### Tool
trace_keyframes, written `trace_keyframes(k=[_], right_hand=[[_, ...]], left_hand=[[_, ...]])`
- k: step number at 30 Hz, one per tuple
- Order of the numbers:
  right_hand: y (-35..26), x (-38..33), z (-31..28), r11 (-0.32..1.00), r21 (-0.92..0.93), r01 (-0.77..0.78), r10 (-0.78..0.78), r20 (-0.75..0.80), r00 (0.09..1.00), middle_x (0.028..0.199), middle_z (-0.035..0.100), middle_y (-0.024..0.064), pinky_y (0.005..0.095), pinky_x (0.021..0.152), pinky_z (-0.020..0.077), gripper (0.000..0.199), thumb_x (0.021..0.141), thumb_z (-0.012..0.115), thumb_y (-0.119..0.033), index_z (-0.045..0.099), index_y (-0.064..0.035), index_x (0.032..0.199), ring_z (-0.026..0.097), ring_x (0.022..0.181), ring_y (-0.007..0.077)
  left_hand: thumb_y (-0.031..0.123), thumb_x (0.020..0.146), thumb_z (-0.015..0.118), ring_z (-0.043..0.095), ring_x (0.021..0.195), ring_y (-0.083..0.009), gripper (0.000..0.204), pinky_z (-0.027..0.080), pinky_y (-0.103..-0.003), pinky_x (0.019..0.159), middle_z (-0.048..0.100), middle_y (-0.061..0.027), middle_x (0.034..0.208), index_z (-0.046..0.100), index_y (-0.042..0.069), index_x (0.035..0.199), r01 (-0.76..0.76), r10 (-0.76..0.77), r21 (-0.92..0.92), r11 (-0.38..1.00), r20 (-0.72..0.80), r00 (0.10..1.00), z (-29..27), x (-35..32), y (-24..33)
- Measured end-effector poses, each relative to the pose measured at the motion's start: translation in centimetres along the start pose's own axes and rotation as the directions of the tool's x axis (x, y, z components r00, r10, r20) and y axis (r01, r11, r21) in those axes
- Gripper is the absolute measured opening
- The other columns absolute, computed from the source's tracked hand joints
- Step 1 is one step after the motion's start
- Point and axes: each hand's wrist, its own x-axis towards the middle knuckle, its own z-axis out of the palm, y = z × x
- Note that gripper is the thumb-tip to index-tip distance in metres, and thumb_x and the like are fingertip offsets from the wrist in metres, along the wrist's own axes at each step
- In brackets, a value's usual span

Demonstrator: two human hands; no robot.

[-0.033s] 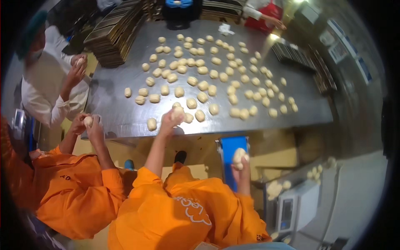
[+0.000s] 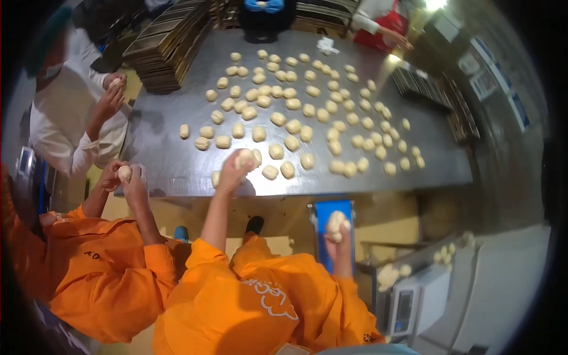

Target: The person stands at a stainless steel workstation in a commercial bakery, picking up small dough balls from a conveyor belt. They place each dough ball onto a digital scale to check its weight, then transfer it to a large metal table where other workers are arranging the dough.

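Seems mid-transfer, clasping a dough piece [image 2: 244,158] in the left hand [image 2: 233,173] above the steel table [image 2: 158,168] and a dough cluster [image 2: 337,222] in the right hand [image 2: 339,247] off its near edge, probably calling next for gentle release.

Table [image 2: 157,142]: bare metal, steel-like, smooth, glossy enough to throw back bright patches of light
Dough [image 2: 259,134]: soft-looking, mostly smooth, with a faint sheen on top
Belt [image 2: 325,209]: smooth, low sheen; plastic or rubber, cannot tell which
Orange shirt [image 2: 204,296]: matt cloth, creased, with a print
Neighbour's shirt [image 2: 106,281]: matt cloth, wrinkled
White coat [image 2: 53,127]: matt cloth, softly folded
Trays [image 2: 167,48]: metal-looking, dull, rough along the edges
Scale [image 2: 435,293]: smooth casing, plastic-looking
Display [image 2: 404,305]: smooth, glossy
Wad [image 2: 326,45]: thin, crumpled; paper or film, cannot tell
Floor [image 2: 387,219]: smooth, satin
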Motion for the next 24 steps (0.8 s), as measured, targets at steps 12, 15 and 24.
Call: trace_keyframes(k=[12,15,24], right_hand=[[14.3,21.2,34.7,0.592,-0.781,0.196,0.295,0.437,0.849,0.097,0.061,0.0062,0.0268,0.068,0.0514,0.038,0.088,0.074,-0.022,0.057,-0.0044,0.116,0.061,0.083,0.0131],[18.9,24.8,43.2,0.434,-0.587,0.684,-0.027,0.75,0.661,0.111,0.065,0.0171,0.0373,0.092,0.0478,0.043,0.087,0.071,-0.03,0.058,-0.003,0.118,0.063,0.103,0.0271],[25.4,35.2,49.1,-0.021,-0.661,0.75,0.161,0.738,0.655,0.107,0.062,0.0247,0.045,0.086,0.0508,0.057,0.079,0.073,-0.041,0.058,-0.0025,0.118,0.061,0.102,0.0396]], left_hand=[[0.03,0.075,0.078,0.065,0.092,-0.039,0.038,0.051,-0.047,0.078,0.068,-0.0173,0.096,0.058,0.009,0.099,0.423,-0.034,0.667,0.614,-0.513,0.858,-15.7,4.1,-1.7],[0.032,0.074,0.08,0.066,0.091,-0.0389,0.048,0.051,-0.047,0.077,0.069,-0.0164,0.095,0.056,0.01,0.109,0.407,-0.038,0.686,0.603,-0.485,0.873,-15.5,4.2,-1.9],[0.036,0.079,0.077,0.063,0.099,-0.0347,0.051,0.052,-0.044,0.082,0.061,-0.0139,0.113,0.059,0.01,0.119,0.437,0.017,0.684,0.584,-0.548,0.836,-18.4,3.4,-0.9]])
